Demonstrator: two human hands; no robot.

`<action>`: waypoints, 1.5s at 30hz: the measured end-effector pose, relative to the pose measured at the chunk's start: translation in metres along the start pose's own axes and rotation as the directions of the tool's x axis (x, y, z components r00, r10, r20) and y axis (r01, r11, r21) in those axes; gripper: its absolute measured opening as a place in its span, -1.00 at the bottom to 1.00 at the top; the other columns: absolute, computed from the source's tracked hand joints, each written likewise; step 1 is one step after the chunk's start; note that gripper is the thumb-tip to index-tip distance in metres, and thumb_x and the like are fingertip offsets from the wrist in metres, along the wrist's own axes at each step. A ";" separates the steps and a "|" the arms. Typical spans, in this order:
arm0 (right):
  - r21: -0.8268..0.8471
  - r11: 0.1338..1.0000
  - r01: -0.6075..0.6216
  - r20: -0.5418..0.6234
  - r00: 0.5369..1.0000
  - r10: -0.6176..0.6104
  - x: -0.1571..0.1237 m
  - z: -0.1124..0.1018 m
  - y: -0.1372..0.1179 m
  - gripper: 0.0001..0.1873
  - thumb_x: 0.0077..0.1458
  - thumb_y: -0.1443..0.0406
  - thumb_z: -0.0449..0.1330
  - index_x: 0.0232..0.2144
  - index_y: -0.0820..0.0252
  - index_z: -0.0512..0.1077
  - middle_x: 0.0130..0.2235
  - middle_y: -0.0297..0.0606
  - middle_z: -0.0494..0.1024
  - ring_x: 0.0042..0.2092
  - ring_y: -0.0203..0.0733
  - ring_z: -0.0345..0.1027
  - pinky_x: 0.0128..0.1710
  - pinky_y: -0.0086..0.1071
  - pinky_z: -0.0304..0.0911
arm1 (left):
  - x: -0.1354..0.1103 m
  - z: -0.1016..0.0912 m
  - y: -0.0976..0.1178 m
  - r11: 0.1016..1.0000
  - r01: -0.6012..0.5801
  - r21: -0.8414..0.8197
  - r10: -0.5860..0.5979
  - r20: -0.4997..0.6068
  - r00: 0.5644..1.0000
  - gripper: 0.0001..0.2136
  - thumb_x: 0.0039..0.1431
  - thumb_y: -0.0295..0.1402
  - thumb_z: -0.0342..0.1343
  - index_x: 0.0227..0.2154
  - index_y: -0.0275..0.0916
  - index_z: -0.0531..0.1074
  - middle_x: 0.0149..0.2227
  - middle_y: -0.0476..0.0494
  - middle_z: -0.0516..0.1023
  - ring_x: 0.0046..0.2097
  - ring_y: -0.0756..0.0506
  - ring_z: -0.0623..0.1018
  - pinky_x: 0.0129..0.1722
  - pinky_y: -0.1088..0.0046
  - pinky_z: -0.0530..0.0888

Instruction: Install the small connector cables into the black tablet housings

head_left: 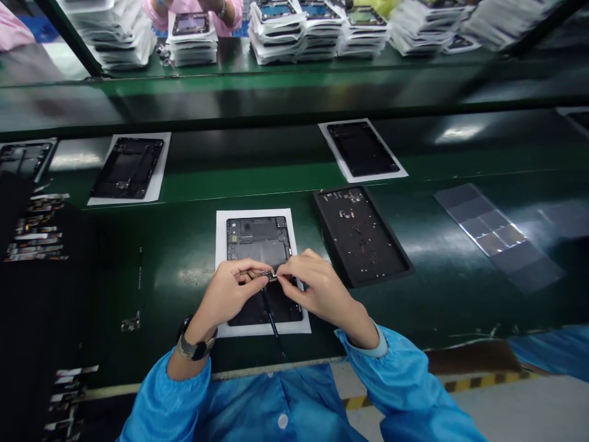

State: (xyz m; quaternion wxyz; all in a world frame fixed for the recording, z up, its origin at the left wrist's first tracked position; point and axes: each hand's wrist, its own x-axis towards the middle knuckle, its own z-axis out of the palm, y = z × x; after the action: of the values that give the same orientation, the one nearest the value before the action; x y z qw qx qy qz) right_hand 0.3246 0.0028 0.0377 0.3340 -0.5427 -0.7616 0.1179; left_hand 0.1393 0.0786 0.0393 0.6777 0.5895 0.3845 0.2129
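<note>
Between my hands is a small circuit board (268, 275) with metal parts on it. The thumb and fingers of my left hand (230, 293) pinch its left side. My right hand (317, 285) is closed at the board's right end, thumb and forefinger together on it. Below both hands lies a black tablet housing (258, 248) on a white sheet (221, 258); my hands hide part of its middle. A thin dark pen-like tool (271, 314) slants across the housing's lower half, its upper end under my fingers.
Right of the sheet sits a black foam tray (368, 242) holding small metal parts. More tablet housings (131, 166) (363, 147) lie on sheets along the green belt. Flex boards (39, 236) rest at far left, clear film (497, 236) at right. Stacked housings (278, 37) stand behind, near a co-worker's pink sleeves.
</note>
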 end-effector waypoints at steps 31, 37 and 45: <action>0.505 0.699 -0.506 0.408 0.854 0.324 0.004 -0.007 0.004 -0.89 0.14 0.29 0.24 -0.38 0.23 0.54 -0.46 -0.29 0.58 -0.44 -0.27 0.40 -0.39 -0.42 0.28 | -0.002 -0.011 0.004 0.956 -0.092 0.277 0.048 0.161 0.986 -0.82 0.16 -0.44 0.17 -0.24 -0.19 0.66 -0.38 -0.10 0.58 -0.33 -0.05 0.51 -0.31 0.44 0.40; 0.592 0.469 -0.655 0.604 0.746 0.281 0.006 -0.005 0.014 -0.80 0.07 0.21 0.33 -0.40 0.28 0.57 -0.42 -0.23 0.63 -0.47 -0.31 0.42 -0.47 -0.46 0.31 | -0.004 -0.009 0.007 0.974 -0.019 0.227 -0.027 0.197 0.980 -0.86 0.11 -0.47 0.21 -0.29 -0.21 0.64 -0.38 -0.08 0.65 -0.34 -0.04 0.58 -0.30 0.48 0.48; 0.643 0.317 -0.697 0.664 0.714 0.221 0.003 0.004 0.022 -0.78 0.01 0.20 0.39 -0.40 0.29 0.58 -0.43 -0.23 0.64 -0.45 -0.32 0.48 -0.44 -0.48 0.36 | -0.002 -0.010 0.008 0.976 0.011 0.218 -0.060 0.219 0.974 -0.84 0.08 -0.50 0.22 -0.34 -0.17 0.67 -0.37 -0.08 0.67 -0.33 -0.05 0.61 -0.29 0.49 0.51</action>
State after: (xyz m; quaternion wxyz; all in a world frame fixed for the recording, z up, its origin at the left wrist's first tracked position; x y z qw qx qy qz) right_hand 0.3380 0.0148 0.0236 0.3183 -0.4501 -0.4505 0.7022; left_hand 0.1311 0.0852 0.0477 0.6527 0.6727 0.3368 0.0899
